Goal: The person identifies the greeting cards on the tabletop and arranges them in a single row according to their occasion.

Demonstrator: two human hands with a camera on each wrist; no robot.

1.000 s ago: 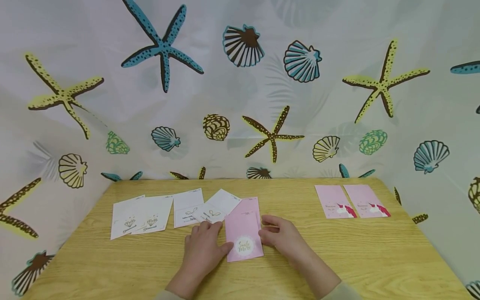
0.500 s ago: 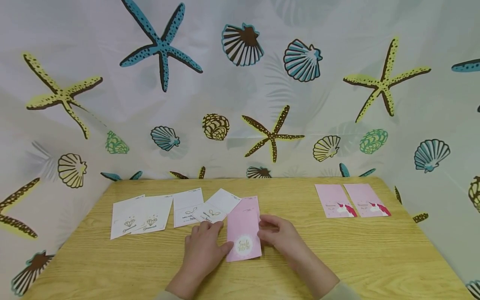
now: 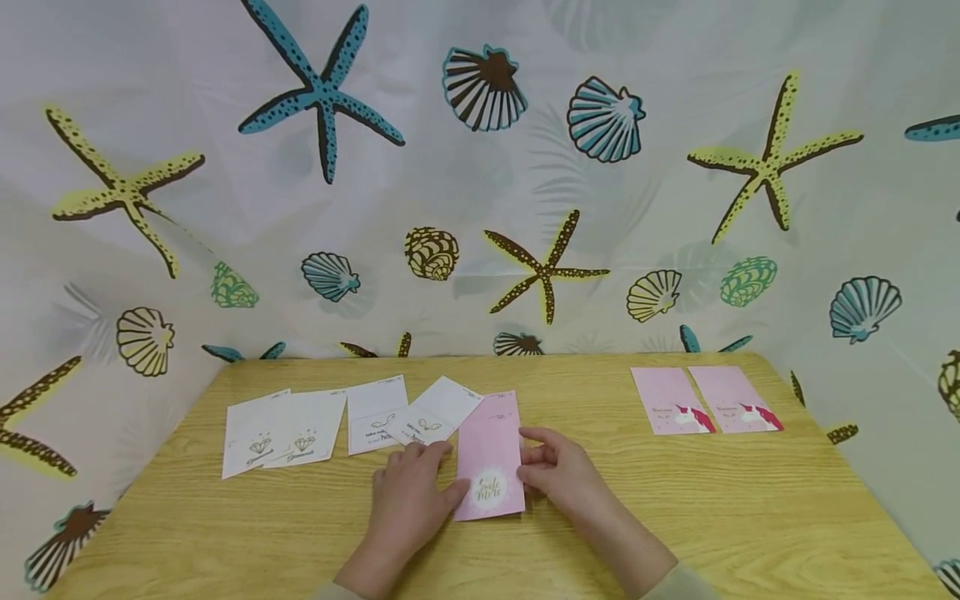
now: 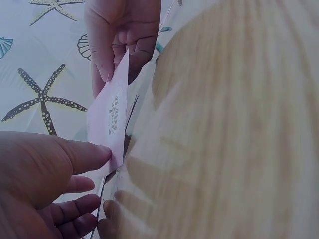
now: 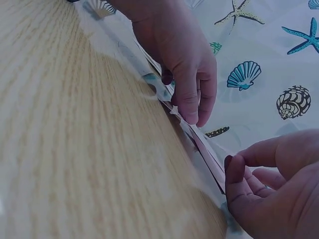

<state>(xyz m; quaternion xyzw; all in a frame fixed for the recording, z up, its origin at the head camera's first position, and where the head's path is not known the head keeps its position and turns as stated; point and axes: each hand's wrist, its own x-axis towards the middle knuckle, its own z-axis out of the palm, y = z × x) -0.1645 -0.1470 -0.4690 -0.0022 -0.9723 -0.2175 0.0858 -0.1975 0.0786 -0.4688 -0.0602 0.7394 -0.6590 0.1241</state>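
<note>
In the head view, a pink card (image 3: 487,450) with a white round patch reading "Smile More" stands in front of me between both hands. My left hand (image 3: 411,500) pinches its lower left edge, thumb on the printed face. At the right edge, my right hand (image 3: 566,475) pinches the card between thumb and fingers. Behind it shows the top of another pink card (image 3: 501,404), mostly hidden. From the left wrist, the held card (image 4: 107,122) looks tilted up off the wood, with the left thumb (image 4: 94,157) pressed on its face.
Two white cards with winged drawings (image 3: 442,408) overlap just left of the pink ones. Farther left lie two white diamond-print cards (image 3: 307,425). Two pink unicorn cards (image 3: 667,400) lie side by side at the back right. A shell-patterned cloth (image 3: 480,183) encloses the wooden table (image 3: 750,517).
The held pink card has shifted slightly right and away, now closer in line with the pink card behind it. Both hands keep their places at its edges.
</note>
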